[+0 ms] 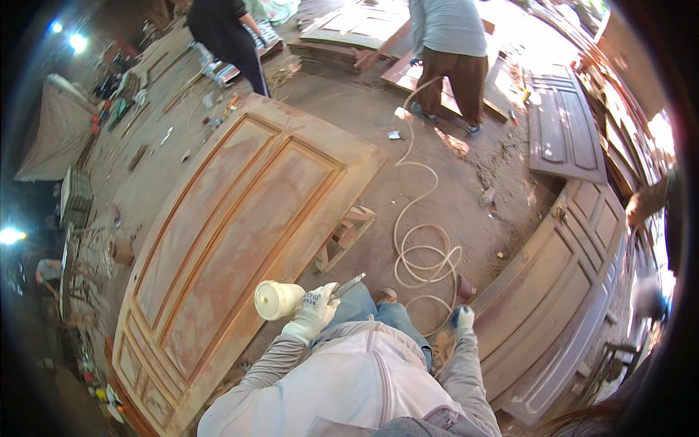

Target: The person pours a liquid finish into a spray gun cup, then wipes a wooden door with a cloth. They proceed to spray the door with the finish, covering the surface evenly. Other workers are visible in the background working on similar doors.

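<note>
The left hand (314, 309), grip closed around a spray gun (291, 297), stands just right of the panelled door (240, 240), whose long axis runs away; the right hand (461, 317) hangs apart, its grip indeterminate.

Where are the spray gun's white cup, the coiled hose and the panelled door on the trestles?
white cup (277, 299), head view, on its side wall.
coiled hose (426, 264), head view, on the loops on the floor.
panelled door (240, 218), head view, on its middle panel.
</note>
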### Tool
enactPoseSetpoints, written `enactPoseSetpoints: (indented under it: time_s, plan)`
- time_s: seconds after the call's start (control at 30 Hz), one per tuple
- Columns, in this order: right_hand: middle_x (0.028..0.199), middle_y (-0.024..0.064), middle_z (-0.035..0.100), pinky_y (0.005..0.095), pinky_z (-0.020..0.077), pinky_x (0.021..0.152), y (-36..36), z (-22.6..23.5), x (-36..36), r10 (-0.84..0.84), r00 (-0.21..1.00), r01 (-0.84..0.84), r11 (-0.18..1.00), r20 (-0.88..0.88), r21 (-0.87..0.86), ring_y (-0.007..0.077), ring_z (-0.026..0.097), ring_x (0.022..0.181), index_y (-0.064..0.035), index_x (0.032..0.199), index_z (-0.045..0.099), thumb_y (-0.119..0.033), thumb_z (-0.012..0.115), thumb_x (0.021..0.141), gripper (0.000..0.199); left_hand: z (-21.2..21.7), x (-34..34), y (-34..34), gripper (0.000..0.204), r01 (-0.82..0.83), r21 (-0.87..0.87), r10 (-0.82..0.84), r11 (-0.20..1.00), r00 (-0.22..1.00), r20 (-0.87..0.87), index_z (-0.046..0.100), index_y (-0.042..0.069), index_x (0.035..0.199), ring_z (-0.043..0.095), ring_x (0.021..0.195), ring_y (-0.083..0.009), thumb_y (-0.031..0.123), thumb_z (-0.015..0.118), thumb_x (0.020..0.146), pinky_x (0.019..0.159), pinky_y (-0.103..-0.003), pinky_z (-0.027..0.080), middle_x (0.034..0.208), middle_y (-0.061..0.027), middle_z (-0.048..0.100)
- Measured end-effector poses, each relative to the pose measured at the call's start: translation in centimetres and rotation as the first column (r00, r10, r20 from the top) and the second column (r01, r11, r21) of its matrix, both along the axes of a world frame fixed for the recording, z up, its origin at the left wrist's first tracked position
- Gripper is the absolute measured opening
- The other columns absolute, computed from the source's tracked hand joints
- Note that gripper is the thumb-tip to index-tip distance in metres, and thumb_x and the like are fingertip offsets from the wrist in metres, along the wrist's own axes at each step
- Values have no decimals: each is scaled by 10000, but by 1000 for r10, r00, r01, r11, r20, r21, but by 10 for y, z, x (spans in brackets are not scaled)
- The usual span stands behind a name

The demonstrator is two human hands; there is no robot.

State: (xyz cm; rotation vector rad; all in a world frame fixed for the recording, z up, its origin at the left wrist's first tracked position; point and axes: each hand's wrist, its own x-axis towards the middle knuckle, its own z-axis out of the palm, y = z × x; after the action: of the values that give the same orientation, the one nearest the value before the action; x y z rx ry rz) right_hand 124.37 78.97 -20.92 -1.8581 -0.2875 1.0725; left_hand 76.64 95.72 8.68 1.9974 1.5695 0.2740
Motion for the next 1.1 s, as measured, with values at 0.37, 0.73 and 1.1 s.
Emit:
enactPoseSetpoints:
  time_s: [0.37, 0.73, 1.1]
  plan:
    - [768, 176, 698, 413, 552, 592, 149, 12, -32, 203, 938, -74, 909, 281, -410, 271, 673, 616, -1, 888, 671, -216, 572, 869, 238, -8, -11, 77, 429, -254, -35, 256, 966, 966, 42, 650, 67, 1228, 715, 959, -355, 201, 770, 838, 843, -448, 555, 1038, -181, 740]
    - [1264, 258, 629, 466, 489, 1016, 173, 67, -90, 178, 956, -9, 815, 234, -580, 408, 597, 1201, -66, 1180, 678, -445, 604, 894, 481, -55, -61, 180, 364, -44, -555, 124, 831, 987, 107, 567, 26, 1240, 676, 760, -153, 51, 716, 908, 653, -312, 568, 931, -75, 692]
    - [1365, 185, 595, 444, 450, 1080, 115, 66, -41, -88, 978, 188, 765, 189, -615, 337, 558, 1289, -100, 1304, 632, -453, 598, 901, 537, -19, 84, 216, 433, 125, -170, -131, 977, 991, -25, 576, 0, 1246, 669, 735, -128, 113, 766, 874, 657, -296, 552, 925, -74, 706]
